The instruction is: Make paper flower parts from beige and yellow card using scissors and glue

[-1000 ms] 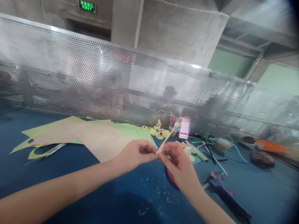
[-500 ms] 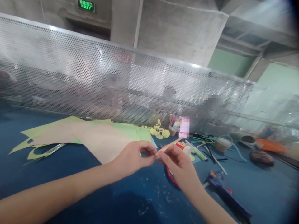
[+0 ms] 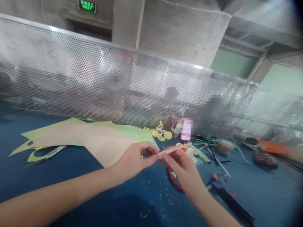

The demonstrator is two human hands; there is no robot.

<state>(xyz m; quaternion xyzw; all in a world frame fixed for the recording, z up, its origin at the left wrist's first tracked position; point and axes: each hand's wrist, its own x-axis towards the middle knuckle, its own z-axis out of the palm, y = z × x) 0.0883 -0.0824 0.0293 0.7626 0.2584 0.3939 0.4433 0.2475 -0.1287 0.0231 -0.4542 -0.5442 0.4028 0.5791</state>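
Observation:
Both hands meet over the blue table. A thin strip of pale peach paper (image 3: 174, 149) runs between them, its far end pointing up to the right past a white bottle with a red label (image 3: 189, 150). My left hand (image 3: 136, 159) pinches the strip's near end between thumb and fingertips. Close beside it, my right hand (image 3: 181, 167) is closed on the same strip, thumb and index finger pressed together. Partly hidden behind my right hand lies a red ring-shaped object (image 3: 174, 181).
Peach paper sheets (image 3: 101, 142) and green sheets (image 3: 127, 130) lie at left. Yellow paper shapes (image 3: 162, 135), a phone (image 3: 187, 129), pipe cleaners (image 3: 215, 154), a small basket (image 3: 226, 145) and a blue glue gun (image 3: 227, 195) are beyond and right. A perforated metal screen (image 3: 94, 75) stands behind.
The strip's free end has swung lower and farther right, now crossing in front of the bottle. Both hands have stayed nearly in place, still pinching it.

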